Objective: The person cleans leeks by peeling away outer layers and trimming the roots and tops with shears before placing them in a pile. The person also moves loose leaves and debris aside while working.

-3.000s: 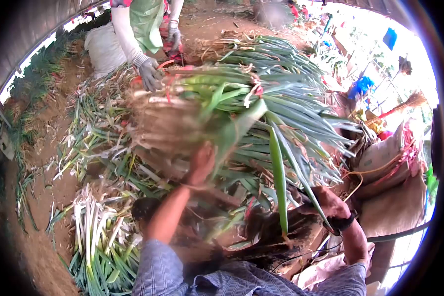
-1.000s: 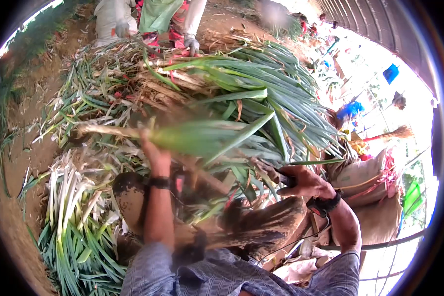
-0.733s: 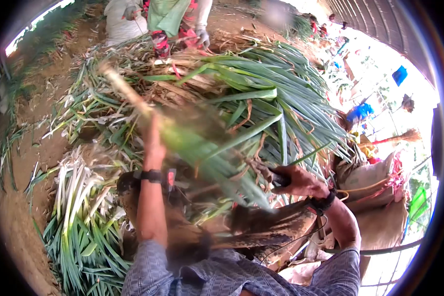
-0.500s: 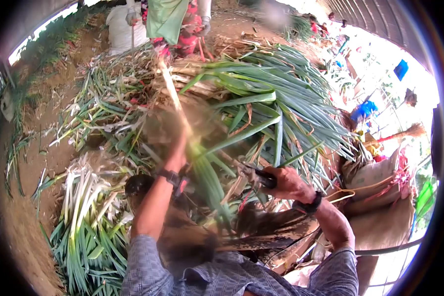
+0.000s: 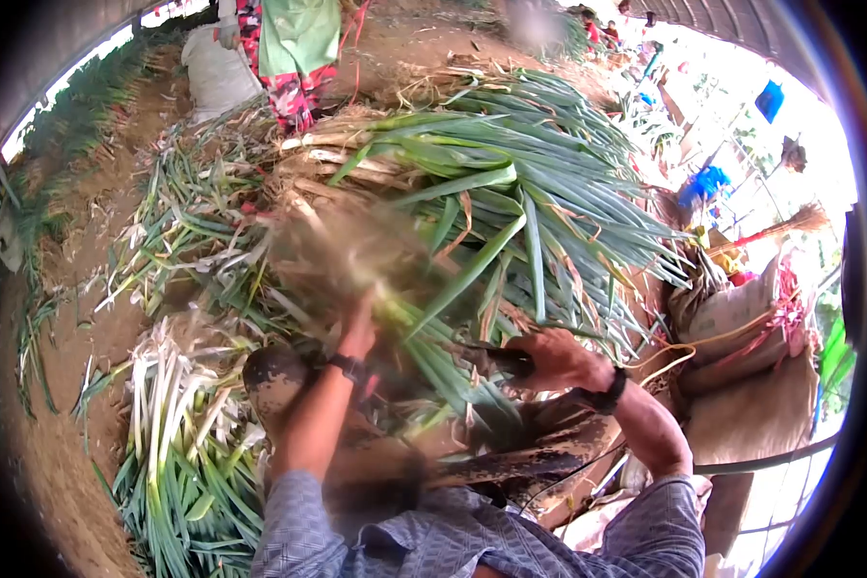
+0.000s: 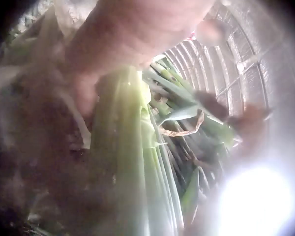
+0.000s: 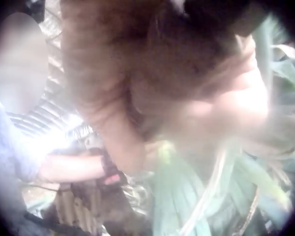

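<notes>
My left hand [image 5: 359, 326] grips a leek [image 5: 433, 354] around its stem, its green leaves fanning down toward my right hand. A brown blur hides much of its root end. In the left wrist view, pale green leaves of the leek [image 6: 132, 142] spread below the fingers. My right hand [image 5: 561, 360] holds a black-handled tool [image 5: 496, 360] that points left at the leaves; its exact kind is not clear. Close up and blurred, the right hand [image 7: 152, 98] covers most of that tool. A large heap of leeks [image 5: 549, 202] lies just beyond both hands.
Whitish trimmed leeks [image 5: 178, 424] lie in a pile at lower left, and scraps [image 5: 193, 202] litter the soil. A person in a green apron [image 5: 301, 34] stands beyond the heap near a white sack [image 5: 217, 72]. Brown sacks [image 5: 751, 385] and a dark hose [image 5: 766, 464] are at right.
My left hand swings the leek from the left toward the middle, its leaves now near the right hand's tool. The right hand shifts slightly. The person opposite moves left.
</notes>
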Motion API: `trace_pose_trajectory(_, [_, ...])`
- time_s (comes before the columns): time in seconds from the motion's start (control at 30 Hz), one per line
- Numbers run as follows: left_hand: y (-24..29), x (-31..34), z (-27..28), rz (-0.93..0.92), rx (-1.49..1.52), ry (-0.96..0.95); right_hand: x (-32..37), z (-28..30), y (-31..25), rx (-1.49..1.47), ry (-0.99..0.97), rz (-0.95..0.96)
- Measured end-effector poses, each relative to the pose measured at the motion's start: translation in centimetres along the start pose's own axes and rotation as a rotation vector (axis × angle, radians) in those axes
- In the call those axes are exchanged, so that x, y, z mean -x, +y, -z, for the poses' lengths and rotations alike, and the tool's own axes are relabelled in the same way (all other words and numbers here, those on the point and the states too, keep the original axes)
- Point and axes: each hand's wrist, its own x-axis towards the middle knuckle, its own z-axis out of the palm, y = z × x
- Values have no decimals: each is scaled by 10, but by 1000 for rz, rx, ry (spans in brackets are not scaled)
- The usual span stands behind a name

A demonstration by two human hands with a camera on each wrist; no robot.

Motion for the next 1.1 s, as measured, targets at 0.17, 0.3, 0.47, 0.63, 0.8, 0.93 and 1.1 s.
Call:
trace_pose_trajectory(0.17, [-1,-8,11,-194,-21,-145,32,59,-33,-380,290,225])
trace_pose_trajectory(0.3, [24,26,-17,-93,-66,-31,20,74,-6,-208,412,-43])
trace_pose_trajectory(0.47, [10,7,-2,-109,-12,53,42,57,97,-706,810,-418])
trace_pose_trajectory(0.63, [1,-12,11,-26,-19,80,109,37,136,-836,1115,-560])
trace_pose_trajectory(0.8, [19,3,-5,-94,-57,135,144,6,98,-550,837,-359])
trace_pose_trajectory(0.93, [16,7,-20,-236,-212,2,110,11,4,-61,417,-187])
trace_pose_trajectory(1.1, [-13,-11,-17,-326,-341,43,43,-3,-5,-25,343,-163])
